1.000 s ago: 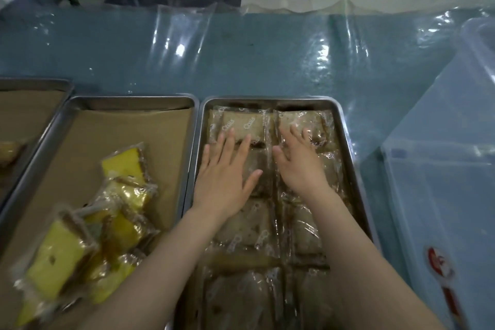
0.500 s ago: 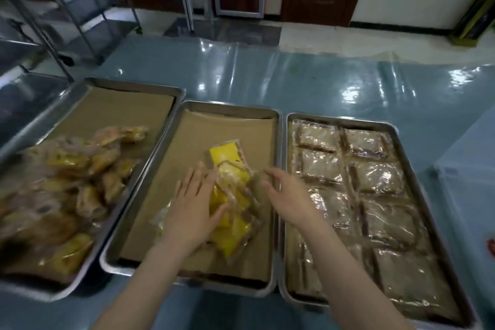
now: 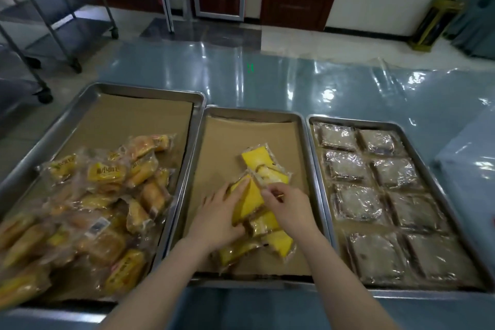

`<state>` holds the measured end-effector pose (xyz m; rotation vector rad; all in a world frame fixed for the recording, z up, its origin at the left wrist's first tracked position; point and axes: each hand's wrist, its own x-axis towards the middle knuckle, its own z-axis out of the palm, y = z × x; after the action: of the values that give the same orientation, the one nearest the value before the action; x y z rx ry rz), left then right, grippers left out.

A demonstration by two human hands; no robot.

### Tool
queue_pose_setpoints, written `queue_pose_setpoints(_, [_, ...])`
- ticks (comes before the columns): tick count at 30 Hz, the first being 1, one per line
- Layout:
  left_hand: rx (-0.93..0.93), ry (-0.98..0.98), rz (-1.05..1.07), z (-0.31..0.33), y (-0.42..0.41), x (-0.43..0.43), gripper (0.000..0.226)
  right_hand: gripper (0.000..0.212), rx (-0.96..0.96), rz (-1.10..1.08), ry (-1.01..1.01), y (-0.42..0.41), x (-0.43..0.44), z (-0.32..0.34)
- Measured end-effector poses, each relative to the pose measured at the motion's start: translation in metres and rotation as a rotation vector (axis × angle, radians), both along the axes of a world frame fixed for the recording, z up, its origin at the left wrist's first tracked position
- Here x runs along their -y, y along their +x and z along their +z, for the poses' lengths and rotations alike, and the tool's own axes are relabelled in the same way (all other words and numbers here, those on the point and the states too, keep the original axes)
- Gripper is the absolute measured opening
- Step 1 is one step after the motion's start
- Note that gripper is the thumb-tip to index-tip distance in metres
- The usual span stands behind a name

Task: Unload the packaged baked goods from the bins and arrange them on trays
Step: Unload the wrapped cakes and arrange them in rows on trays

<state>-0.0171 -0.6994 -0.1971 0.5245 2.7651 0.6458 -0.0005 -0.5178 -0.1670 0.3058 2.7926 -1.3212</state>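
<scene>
Three steel trays stand side by side on the table. The middle tray [image 3: 300,126], lined with brown paper, holds a small heap of yellow cake packets [image 3: 257,158]. My left hand [image 3: 219,220] lies on that heap and grips one yellow packet [image 3: 249,202] from the left. My right hand [image 3: 289,209] pinches the clear wrapper edge of a packet at the heap's top right. The left tray [image 3: 134,115] carries a loose pile of wrapped buns [image 3: 107,195]. In the right tray [image 3: 401,126] brown packets [image 3: 356,201] lie flat in two neat columns.
A translucent bin [image 3: 471,182] stands at the right edge of the table. The table is covered with glossy blue plastic sheet [image 3: 267,80]. A wheeled metal rack [image 3: 53,21] stands on the floor at the back left, and a door behind.
Both hands left the brown packets in the right tray and moved left onto the yellow packets in the middle tray. My view swung left and up, showing all three trays.
</scene>
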Motion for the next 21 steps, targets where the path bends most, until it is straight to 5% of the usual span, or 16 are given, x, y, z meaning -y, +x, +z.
queue_pose_setpoints(4, [-0.091, 0.024, -0.012, 0.010, -0.037, 0.014, 0.094, 0.020, -0.036, -0.072, 0.031, -0.023, -0.011, 0.000])
queue_pose_setpoints(13, [-0.124, -0.354, -0.124, -0.039, -0.123, 0.009, 0.073, 0.022, 0.111, -0.071, 0.375, -0.119, -0.012, -0.021])
queue_pose_setpoints(21, [-0.070, -0.295, -0.120, -0.059, -0.147, 0.017, 0.078, 0.065, 0.247, 0.139, 0.594, -0.172, 0.000, -0.040])
